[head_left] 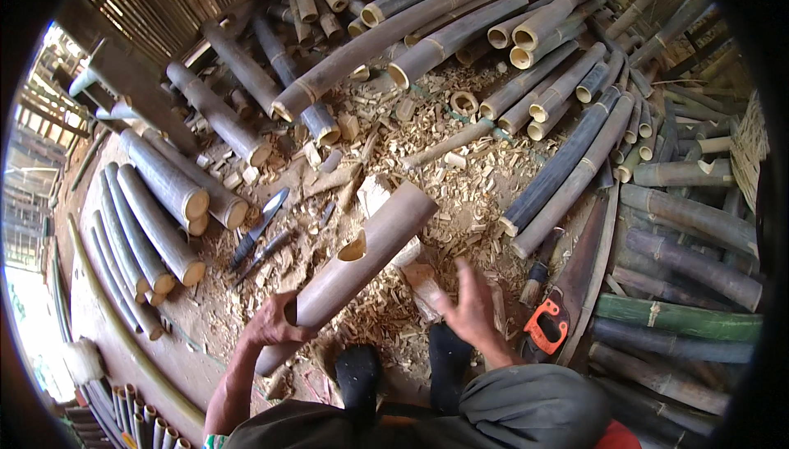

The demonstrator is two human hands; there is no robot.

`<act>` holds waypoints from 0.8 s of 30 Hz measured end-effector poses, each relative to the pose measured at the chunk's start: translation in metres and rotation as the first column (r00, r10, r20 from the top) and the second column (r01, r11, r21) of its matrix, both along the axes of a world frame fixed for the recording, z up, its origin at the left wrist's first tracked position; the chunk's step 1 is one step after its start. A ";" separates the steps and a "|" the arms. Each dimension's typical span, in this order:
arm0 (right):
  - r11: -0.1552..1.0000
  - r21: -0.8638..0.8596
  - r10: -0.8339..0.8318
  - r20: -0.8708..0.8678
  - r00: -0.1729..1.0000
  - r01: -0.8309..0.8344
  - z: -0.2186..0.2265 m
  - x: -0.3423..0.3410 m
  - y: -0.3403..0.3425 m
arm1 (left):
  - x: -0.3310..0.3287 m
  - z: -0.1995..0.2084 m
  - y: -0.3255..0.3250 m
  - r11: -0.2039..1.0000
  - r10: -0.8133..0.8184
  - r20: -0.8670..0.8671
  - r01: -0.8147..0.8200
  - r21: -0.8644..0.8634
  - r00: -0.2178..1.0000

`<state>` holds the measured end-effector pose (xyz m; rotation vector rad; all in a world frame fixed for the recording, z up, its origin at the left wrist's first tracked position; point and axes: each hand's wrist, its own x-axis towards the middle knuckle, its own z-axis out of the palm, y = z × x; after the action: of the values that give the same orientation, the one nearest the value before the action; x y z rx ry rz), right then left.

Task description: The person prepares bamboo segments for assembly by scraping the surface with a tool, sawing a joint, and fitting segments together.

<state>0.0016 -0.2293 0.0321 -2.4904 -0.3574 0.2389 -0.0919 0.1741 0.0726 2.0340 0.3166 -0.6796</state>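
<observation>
A thick brown bamboo tube (370,256) slants up to the right in front of me, with a notch (353,246) cut through its wall near the middle. My left hand (277,320) is closed around its lower left end. My right hand (474,305) is off the tube, to its lower right, fingers spread and holding nothing. Pale wooden blocks (421,285) lie beneath and beside the tube. A knife (257,227) with a dark handle rests on the ground left of the tube, beside a second dark tool (267,253).
Wood chips (444,174) cover the ground. An orange-handled handsaw (549,326) lies at the right, near a brush-like tool (538,272). Bamboo poles are piled at the back (427,18), on the right (682,219) and at the left (144,231). My dark-socked feet (359,367) are close below the tube.
</observation>
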 end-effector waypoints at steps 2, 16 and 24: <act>0.967 -0.207 0.134 -0.066 0.989 -0.145 -0.003 -0.009 0.030 | 0.000 0.002 0.001 0.994 0.058 -0.040 -0.062 -0.088 0.997; 0.664 0.567 -0.439 -0.233 0.868 0.488 0.017 0.018 -0.040 | -0.014 0.005 -0.002 0.976 0.094 0.187 -0.127 0.176 0.978; 0.431 0.487 -0.879 0.037 0.475 0.760 -0.071 0.106 -0.244 | 0.047 -0.014 -0.090 0.840 -0.224 0.263 0.049 0.540 0.939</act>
<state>0.1073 -0.4730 -0.0391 -1.9582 0.7027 -0.5803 -0.0449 0.0840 0.0583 2.6760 0.1753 -0.3545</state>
